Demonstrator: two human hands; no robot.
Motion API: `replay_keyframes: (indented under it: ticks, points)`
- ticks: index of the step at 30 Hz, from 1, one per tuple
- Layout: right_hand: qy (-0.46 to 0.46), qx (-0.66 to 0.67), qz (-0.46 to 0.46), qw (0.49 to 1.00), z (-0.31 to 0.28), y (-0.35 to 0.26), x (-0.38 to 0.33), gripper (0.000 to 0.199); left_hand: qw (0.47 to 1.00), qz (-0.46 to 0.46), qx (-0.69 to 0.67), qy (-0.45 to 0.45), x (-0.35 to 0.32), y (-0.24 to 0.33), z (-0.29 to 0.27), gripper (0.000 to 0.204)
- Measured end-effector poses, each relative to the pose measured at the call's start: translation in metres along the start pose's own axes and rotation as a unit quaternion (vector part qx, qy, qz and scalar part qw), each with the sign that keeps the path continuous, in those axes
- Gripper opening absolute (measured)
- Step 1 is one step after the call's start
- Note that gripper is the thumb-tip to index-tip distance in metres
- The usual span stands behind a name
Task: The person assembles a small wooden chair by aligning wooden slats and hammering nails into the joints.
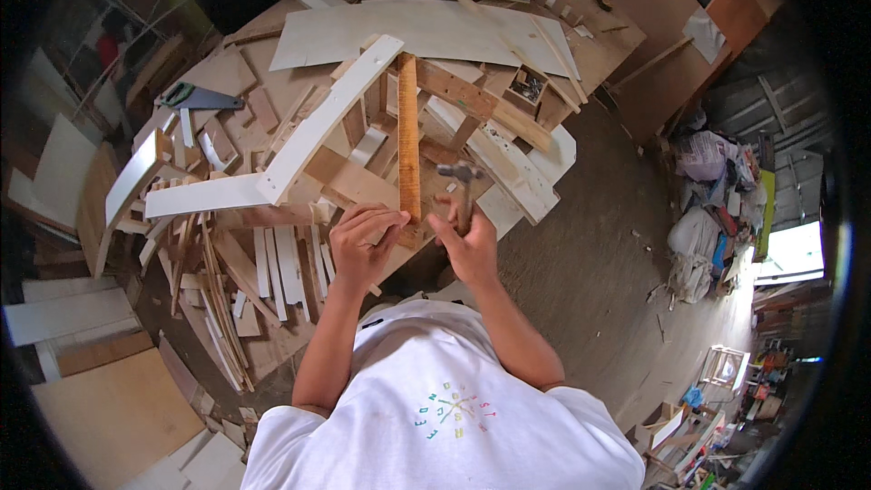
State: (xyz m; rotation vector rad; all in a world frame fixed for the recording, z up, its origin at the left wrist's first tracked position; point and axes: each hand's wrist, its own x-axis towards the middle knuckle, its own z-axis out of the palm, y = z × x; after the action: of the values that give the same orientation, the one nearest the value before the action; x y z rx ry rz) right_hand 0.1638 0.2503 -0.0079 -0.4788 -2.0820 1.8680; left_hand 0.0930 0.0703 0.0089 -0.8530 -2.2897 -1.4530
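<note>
In my right hand (472,249) is a hammer (461,183), held upright by its handle with the metal head above the fist. My left hand (363,240) is pinched closed at the near end of an orange-brown wooden slat (408,141); whatever sits between its fingertips is too small to make out. The slat runs away from me and meets a white-faced board (340,113) at its far end. Another white board (204,196) joins that one at an angle on the left. A reddish-brown board (454,91) extends rightward from the slat's far end.
Wood offcuts crowd the worktable, with a handsaw (201,98) at far left. A small box of metal fasteners (526,84) stands at the right, near a large pale panel (363,32). Stacked sheets (100,399) lie left; bags (694,254) are piled across the floor (590,263).
</note>
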Motion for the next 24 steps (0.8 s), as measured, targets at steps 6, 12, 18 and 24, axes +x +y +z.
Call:
replay_keyframes:
  ticks: [6, 12, 18, 24]
  points:
    - [-0.002, 0.053, 0.050, 0.997, 0.022, 0.020, 0.009, 0.036, 0.997, -0.039, -0.036, -0.049, 0.008, 0.007, -0.008, 0.022]
    - [-0.015, 0.136, 0.085, 0.987, 0.017, 0.004, 0.000, 0.040, 0.995, -0.016, -0.061, -0.076, 0.002, -0.002, -0.011, 0.025]
    - [0.013, 0.131, 0.105, 0.986, 0.020, 0.011, -0.008, 0.042, 0.994, -0.013, -0.066, -0.092, 0.000, 0.001, -0.010, 0.023]
    - [0.029, 0.069, 0.065, 0.995, 0.021, 0.034, -0.004, 0.047, 0.997, 0.010, -0.025, -0.076, 0.000, 0.003, -0.007, 0.019]
